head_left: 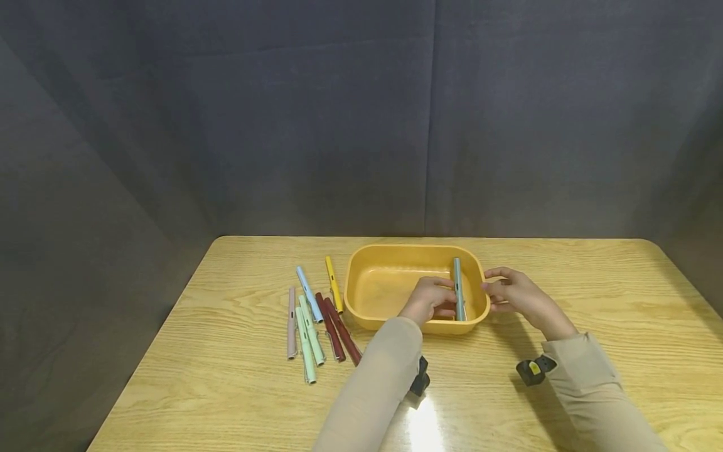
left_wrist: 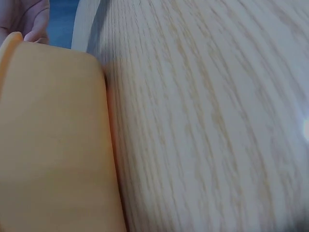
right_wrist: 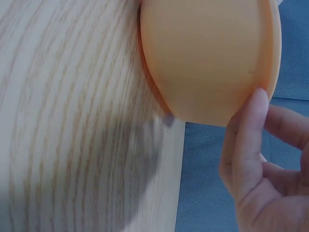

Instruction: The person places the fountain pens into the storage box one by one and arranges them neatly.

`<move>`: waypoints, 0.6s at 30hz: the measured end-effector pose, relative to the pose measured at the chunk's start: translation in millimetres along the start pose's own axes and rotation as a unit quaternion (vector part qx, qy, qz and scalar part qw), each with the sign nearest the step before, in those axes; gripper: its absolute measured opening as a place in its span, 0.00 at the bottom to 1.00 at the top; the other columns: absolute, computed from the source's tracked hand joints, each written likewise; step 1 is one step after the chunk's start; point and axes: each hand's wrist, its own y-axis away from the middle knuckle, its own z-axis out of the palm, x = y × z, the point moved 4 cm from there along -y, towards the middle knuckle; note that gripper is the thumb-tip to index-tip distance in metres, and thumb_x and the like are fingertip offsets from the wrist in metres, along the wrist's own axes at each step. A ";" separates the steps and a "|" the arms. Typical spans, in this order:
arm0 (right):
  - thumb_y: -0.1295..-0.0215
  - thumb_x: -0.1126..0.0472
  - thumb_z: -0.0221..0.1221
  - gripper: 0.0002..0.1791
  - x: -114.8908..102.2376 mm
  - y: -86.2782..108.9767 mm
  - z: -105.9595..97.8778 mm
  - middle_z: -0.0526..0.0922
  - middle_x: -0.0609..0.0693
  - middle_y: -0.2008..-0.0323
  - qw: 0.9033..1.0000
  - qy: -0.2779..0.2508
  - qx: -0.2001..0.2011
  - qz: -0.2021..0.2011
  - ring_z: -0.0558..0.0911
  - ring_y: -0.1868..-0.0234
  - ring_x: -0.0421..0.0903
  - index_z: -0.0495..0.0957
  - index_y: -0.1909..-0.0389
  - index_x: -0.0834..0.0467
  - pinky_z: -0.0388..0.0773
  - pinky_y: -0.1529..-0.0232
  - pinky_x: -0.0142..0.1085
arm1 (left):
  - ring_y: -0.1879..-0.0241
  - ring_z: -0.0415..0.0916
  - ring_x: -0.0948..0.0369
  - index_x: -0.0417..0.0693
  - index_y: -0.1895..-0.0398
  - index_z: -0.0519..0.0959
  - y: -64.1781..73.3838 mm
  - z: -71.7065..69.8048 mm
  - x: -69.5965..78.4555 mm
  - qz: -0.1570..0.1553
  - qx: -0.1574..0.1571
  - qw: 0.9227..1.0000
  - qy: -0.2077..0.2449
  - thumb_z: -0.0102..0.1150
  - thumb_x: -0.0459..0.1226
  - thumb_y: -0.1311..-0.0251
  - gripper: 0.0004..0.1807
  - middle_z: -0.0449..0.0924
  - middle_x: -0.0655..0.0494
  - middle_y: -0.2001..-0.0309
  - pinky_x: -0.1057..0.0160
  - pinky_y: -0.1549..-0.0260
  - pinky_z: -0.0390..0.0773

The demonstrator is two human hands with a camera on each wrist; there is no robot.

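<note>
A yellow tray (head_left: pixel 369 323) stands on the table. Inside its right end a teal pen (head_left: pixel 459 289) runs from back to front. My left hand (head_left: pixel 426 300) reaches over the front rim into the tray. Its bent fingers hold the pen from the left side, their ends partly hidden by it. At the tray's right end is my right hand (head_left: pixel 519 298), its fingers loosely extended. In the right wrist view, the right hand (right_wrist: pixel 270 174) touches the wall near the rim with a fingertip. The left wrist view shows mostly the tray's outer wall (left_wrist: pixel 53 135), not the left hand's grip.
Left of the tray lie several pens: a yellow pen (head_left: pixel 334 285), a light blue pen (head_left: pixel 309 294), a pinkish pen (head_left: pixel 291 323), two mint green pens (head_left: pixel 305 345) and two dark red pens (head_left: pixel 330 329). A dark curtain (head_left: pixel 316 125) hangs behind the wooden table (head_left: pixel 214 376).
</note>
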 end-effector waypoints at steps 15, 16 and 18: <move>0.29 0.59 0.49 0.30 2.4 -1.6 -1.2 0.74 0.49 0.60 1.000 -0.001 0.002 0.009 0.77 0.65 0.35 0.53 0.35 0.72 0.83 0.64 0.25 | 0.58 0.84 0.47 0.33 0.43 0.73 -0.7 4.3 -0.2 -0.008 -0.012 0.999 -0.045 0.61 0.20 0.49 0.26 0.84 0.36 0.57 0.56 0.60 0.87; 0.29 0.59 0.49 0.30 2.3 -1.7 -1.1 0.74 0.49 0.60 1.000 -0.001 0.002 0.009 0.77 0.65 0.35 0.54 0.35 0.72 0.83 0.64 0.25 | 0.58 0.84 0.47 0.33 0.43 0.73 -0.1 4.3 0.2 -0.008 -0.009 0.999 -0.049 0.61 0.20 0.50 0.27 0.84 0.36 0.57 0.56 0.60 0.87; 0.29 0.59 0.50 0.30 2.5 -1.9 -1.1 0.74 0.49 0.60 1.000 -0.002 0.003 0.010 0.77 0.65 0.35 0.54 0.35 0.72 0.83 0.64 0.24 | 0.58 0.84 0.47 0.33 0.44 0.73 1.2 4.5 0.9 -0.009 -0.003 0.998 -0.055 0.61 0.19 0.50 0.26 0.84 0.36 0.57 0.57 0.60 0.87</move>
